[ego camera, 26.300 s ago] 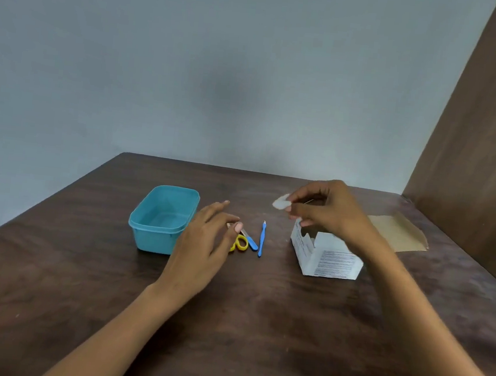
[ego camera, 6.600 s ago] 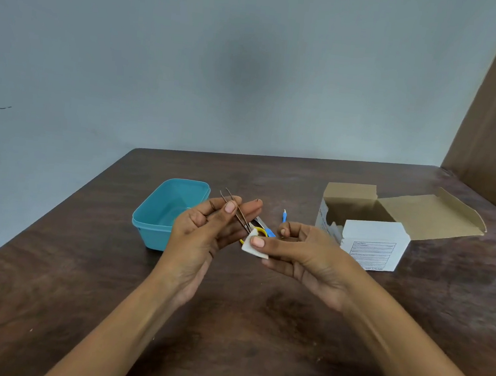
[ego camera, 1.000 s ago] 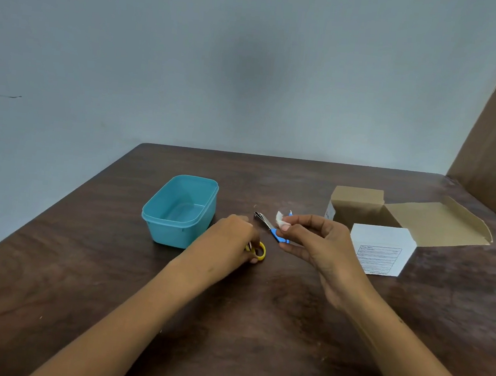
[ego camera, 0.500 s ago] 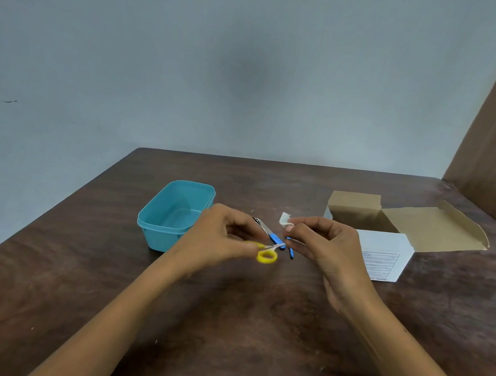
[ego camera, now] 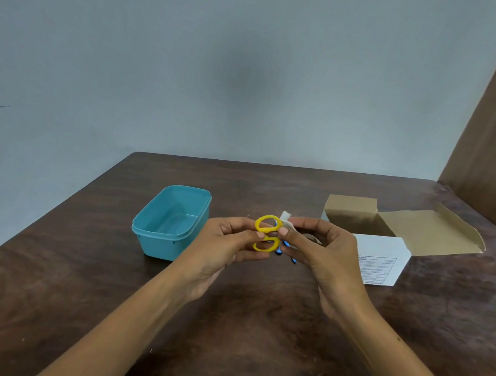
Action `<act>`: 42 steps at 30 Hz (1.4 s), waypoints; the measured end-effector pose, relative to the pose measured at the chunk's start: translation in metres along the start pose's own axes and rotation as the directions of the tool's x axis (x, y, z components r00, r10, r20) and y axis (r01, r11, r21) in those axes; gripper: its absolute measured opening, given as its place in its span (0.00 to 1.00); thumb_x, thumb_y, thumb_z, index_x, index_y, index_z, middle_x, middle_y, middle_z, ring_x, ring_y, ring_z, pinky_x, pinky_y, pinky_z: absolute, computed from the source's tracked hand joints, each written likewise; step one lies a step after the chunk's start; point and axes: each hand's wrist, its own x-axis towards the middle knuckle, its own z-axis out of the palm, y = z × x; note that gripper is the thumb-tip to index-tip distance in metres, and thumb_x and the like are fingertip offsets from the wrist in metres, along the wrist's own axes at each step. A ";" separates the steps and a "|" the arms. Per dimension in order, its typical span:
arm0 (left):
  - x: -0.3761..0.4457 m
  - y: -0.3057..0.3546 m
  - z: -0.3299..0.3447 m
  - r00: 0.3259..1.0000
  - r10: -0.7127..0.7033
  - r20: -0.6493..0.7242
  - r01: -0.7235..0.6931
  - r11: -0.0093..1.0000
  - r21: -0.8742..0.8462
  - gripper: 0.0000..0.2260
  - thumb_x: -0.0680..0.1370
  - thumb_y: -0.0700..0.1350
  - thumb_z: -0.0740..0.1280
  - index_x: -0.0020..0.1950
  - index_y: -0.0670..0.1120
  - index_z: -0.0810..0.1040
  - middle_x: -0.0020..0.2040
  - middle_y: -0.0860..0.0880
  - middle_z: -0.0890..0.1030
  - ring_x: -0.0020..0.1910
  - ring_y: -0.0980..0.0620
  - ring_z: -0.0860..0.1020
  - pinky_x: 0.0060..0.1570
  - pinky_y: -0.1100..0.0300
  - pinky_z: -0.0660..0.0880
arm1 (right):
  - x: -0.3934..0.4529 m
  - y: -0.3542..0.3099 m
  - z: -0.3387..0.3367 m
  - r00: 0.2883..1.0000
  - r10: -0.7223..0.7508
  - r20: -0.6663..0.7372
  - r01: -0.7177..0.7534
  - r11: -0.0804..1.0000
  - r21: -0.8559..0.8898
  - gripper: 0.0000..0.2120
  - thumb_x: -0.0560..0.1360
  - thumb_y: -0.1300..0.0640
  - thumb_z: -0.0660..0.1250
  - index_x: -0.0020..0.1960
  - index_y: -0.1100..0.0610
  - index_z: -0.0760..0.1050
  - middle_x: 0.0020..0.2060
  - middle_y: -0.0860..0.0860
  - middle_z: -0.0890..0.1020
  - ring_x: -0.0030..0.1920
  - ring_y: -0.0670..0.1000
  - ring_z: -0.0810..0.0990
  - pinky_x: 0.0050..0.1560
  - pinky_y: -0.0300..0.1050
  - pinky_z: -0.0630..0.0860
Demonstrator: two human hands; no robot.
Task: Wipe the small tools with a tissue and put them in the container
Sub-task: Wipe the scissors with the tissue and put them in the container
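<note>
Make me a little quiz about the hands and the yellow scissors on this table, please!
1. True or false: the teal container already has scissors inside.
2. Which hand pinches the white tissue? A) left B) right
3. Fill in: the yellow scissors are held above the ____.

Key:
1. False. The part of its inside that shows holds nothing.
2. B, the right hand. The left hand holds the scissor handles.
3. Table.

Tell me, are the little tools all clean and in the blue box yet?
Not yet. The blue box shows nothing inside. The left hand holds the yellow-handled scissors while the right hand pinches a tissue against them. Blue tools behind the hands are left.
</note>
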 end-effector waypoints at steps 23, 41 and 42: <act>0.001 0.004 -0.003 0.991 -0.007 -0.131 0.005 1.000 -0.016 0.11 0.71 0.32 0.70 0.52 0.41 0.76 0.45 0.39 0.85 0.37 0.49 0.84 0.34 0.60 0.81 | 0.017 -0.002 -0.016 0.960 -0.249 -0.126 0.210 0.941 -0.264 0.05 0.71 0.61 0.72 0.44 0.56 0.78 0.37 0.51 0.85 0.40 0.47 0.85 0.44 0.45 0.82; -0.002 -0.003 0.000 0.961 0.214 -0.178 -0.202 0.976 0.085 0.13 0.65 0.29 0.74 0.48 0.35 0.82 0.43 0.44 0.86 0.40 0.52 0.85 0.35 0.65 0.79 | 0.013 0.017 -0.006 0.657 -0.596 0.463 0.705 0.267 -0.657 0.09 0.70 0.63 0.67 0.48 0.60 0.83 0.40 0.53 0.79 0.38 0.52 0.79 0.35 0.45 0.77; -0.002 -0.003 0.001 0.961 0.213 -0.179 -0.200 0.976 0.087 0.13 0.65 0.29 0.74 0.48 0.36 0.82 0.42 0.45 0.86 0.39 0.53 0.85 0.35 0.66 0.78 | 0.015 0.016 -0.008 0.657 -0.607 0.448 0.697 0.263 -0.667 0.09 0.70 0.63 0.67 0.47 0.60 0.83 0.40 0.53 0.79 0.38 0.52 0.79 0.35 0.43 0.76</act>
